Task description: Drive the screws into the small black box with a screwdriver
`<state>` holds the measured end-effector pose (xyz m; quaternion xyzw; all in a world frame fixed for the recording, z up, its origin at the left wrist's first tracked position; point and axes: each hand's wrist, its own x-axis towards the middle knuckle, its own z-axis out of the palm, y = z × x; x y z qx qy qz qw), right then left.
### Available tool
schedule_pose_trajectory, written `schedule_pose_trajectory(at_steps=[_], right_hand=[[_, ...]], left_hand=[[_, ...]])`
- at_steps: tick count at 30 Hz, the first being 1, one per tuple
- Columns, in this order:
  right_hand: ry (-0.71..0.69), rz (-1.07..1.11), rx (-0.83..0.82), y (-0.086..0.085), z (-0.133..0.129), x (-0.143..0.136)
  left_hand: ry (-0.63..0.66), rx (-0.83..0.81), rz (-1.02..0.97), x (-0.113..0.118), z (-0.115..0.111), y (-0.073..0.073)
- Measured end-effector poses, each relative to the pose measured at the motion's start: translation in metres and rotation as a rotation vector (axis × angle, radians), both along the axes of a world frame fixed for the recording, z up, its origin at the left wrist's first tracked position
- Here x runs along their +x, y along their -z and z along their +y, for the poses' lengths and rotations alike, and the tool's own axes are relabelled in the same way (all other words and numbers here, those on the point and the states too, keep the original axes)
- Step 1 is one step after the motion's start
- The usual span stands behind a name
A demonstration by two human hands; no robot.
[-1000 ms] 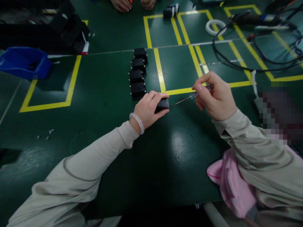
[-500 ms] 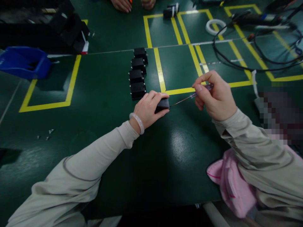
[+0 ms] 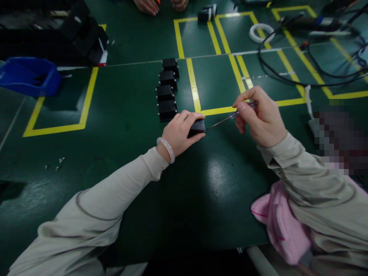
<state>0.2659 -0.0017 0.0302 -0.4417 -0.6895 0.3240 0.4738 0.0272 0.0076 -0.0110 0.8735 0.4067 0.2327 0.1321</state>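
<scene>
My left hand point(image 3: 180, 131) grips a small black box point(image 3: 198, 125) on the green table, fingers over its far side and thumb along its near side. In my right hand point(image 3: 260, 115) is a screwdriver point(image 3: 220, 121) with a clear purplish handle, pinched between thumb and fingers. Its thin shaft slants down to the left, and the tip meets the box's right end near the lower corner. Whether a screw sits under the tip is too small to tell. Beyond my left hand, several similar black boxes point(image 3: 167, 110) stand in a row, with small shiny screws at their ends.
Loose screws point(image 3: 58, 167) lie at left. A blue bin point(image 3: 31, 76) and stacked black parts point(image 3: 71, 34) stand at far left. Cables point(image 3: 287, 78), a white tape roll point(image 3: 261, 33) and yellow tape outlines spread right. Another person's hands point(image 3: 148, 5) show at the top. Pink cloth point(image 3: 280, 226) hangs near my right arm.
Almost nothing differs. The screwdriver's handle has shifted or turned very slightly in my right hand; the tip stays at the box's end, and my left hand keeps its place.
</scene>
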Motion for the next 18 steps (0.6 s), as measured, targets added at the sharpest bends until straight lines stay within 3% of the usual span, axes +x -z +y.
schedule_pose_trajectory(at_steps=[18], right_hand=[[-0.007, 0.013, 0.035, 0.0027, 0.0007, 0.0000]], left_hand=[[0.021, -0.012, 0.012, -0.0011, 0.0018, 0.0007]])
